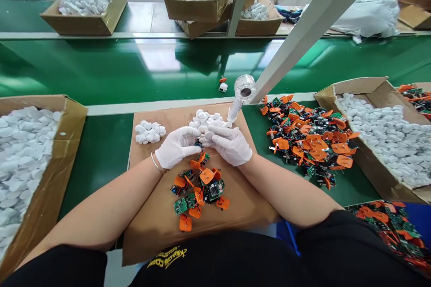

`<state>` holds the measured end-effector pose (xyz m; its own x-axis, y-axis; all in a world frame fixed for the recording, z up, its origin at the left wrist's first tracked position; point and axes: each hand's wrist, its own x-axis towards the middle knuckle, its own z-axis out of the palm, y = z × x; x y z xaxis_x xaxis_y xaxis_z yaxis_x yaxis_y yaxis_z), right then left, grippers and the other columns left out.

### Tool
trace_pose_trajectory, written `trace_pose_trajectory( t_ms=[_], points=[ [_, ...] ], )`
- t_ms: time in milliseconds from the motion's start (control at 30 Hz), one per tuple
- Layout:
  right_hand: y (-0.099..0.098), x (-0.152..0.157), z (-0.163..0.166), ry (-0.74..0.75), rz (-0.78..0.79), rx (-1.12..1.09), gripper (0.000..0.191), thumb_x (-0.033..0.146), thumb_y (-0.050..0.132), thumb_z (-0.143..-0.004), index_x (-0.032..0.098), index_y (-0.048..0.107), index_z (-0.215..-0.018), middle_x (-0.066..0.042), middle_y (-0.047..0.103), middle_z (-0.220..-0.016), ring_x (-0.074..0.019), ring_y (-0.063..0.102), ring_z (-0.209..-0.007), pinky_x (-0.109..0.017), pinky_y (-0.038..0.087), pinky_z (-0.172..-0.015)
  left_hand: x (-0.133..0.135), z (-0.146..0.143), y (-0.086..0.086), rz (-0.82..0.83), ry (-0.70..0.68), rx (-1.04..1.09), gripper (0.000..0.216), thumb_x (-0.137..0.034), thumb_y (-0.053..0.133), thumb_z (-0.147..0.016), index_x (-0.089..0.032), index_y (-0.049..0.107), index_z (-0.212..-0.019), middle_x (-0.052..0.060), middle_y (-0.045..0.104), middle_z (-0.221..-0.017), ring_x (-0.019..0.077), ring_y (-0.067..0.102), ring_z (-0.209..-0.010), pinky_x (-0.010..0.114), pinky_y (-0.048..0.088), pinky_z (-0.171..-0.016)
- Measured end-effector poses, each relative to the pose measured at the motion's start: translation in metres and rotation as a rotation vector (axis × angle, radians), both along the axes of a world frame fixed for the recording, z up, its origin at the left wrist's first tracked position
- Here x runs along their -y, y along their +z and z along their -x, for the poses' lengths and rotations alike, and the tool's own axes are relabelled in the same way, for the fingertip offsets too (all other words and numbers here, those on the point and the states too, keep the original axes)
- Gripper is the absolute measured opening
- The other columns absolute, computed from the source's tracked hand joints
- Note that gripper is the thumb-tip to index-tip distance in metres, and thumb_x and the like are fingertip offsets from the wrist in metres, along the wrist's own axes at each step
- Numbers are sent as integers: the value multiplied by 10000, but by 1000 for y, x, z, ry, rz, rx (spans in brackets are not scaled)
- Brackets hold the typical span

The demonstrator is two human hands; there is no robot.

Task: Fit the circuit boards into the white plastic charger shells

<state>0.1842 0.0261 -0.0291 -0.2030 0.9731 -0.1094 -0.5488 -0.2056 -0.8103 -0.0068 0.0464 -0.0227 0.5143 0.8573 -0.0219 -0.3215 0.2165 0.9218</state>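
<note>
My left hand (177,147), in a white glove, pinches a small circuit board (198,143), mostly hidden by the fingers. Close against it, my right hand (232,144), also gloved, has its fingers curled round a white plastic casing (206,138); white glove and white part blend together there. Just beyond the fingertips lies a pile of white casings (205,119). Another small group of casings (150,132) sits to the left on the cardboard sheet (148,206). Nearer my body is a loose heap of circuit boards with orange plug plates (207,176).
A clear tape-like roll on a handle (245,92) stands behind my right hand. Boxes of white casings flank me, left (76,143) and right (367,175). A big heap of orange-plated boards (310,136) lies right. A slanted metal post (303,22) crosses above the green surface (114,71).
</note>
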Motion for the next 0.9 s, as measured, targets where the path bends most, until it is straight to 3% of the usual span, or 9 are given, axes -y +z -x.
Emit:
trace_pose_trajectory(
  t_ms=[133, 267, 367, 467, 567, 667, 767, 900],
  points=[
    [6, 1, 1, 27, 41, -33, 371, 276, 918, -606, 159, 754, -918, -77, 785, -956, -225, 768, -803, -424, 660, -791, -1, 2, 3, -4, -6, -1, 392, -52, 855, -626, -148, 692, -968, 85, 743, -1054, 201, 703, -981, 335, 581, -870],
    [9, 0, -1, 44, 32, 13, 337, 289, 918, -601, 165, 724, -847, -39, 771, -776, -167, 724, -605, -341, 639, -633, 1, 3, 4, -5, -23, -30, 402, -71, 861, -627, -158, 693, -982, 80, 750, -1012, 205, 717, -904, 341, 591, -807],
    [8, -1, -1, 43, -20, -4, 349, 313, 903, -625, 187, 721, -896, -20, 763, -809, -130, 699, -626, -309, 612, -666, 5, 3, 7, -73, 66, -85, 397, -89, 880, -595, -150, 698, -942, 70, 752, -951, 184, 708, -846, 302, 584, -758],
    [4, -2, -1, 63, -57, 1, 365, 319, 905, -611, 188, 700, -882, 15, 709, -698, -117, 665, -600, -291, 582, -637, 12, 1, 9, -124, 164, -192, 401, -115, 885, -588, -143, 694, -940, 65, 750, -915, 148, 684, -772, 261, 569, -702],
    [3, -1, -3, 81, 17, 58, 361, 306, 904, -607, 185, 683, -865, 3, 720, -705, -126, 655, -568, -287, 556, -559, 16, 1, 12, -147, 186, -295, 413, -159, 878, -609, -142, 684, -974, 73, 750, -900, 146, 679, -727, 260, 568, -659],
    [5, 0, -4, 74, 54, 115, 362, 271, 926, -554, 174, 721, -836, -14, 739, -742, -143, 679, -634, -296, 572, -598, 17, 2, 13, -276, 240, -390, 403, -178, 881, -600, -144, 694, -956, 72, 755, -882, 158, 686, -716, 277, 583, -653],
    [8, 0, -6, 120, 32, 147, 323, 290, 920, -566, 165, 764, -819, -24, 738, -749, -148, 680, -678, -314, 581, -661, 15, 4, 14, -434, 285, -468, 384, -188, 878, -609, -149, 719, -956, 67, 762, -855, 170, 697, -726, 301, 607, -691],
    [7, 0, -8, 160, 27, 144, 309, 277, 909, -593, 163, 771, -845, -12, 721, -686, -117, 621, -586, -279, 523, -571, 13, 7, 12, -572, 272, -500, 358, -240, 871, -645, -160, 731, -965, 85, 768, -952, 219, 719, -883, 376, 613, -866]
  ],
)
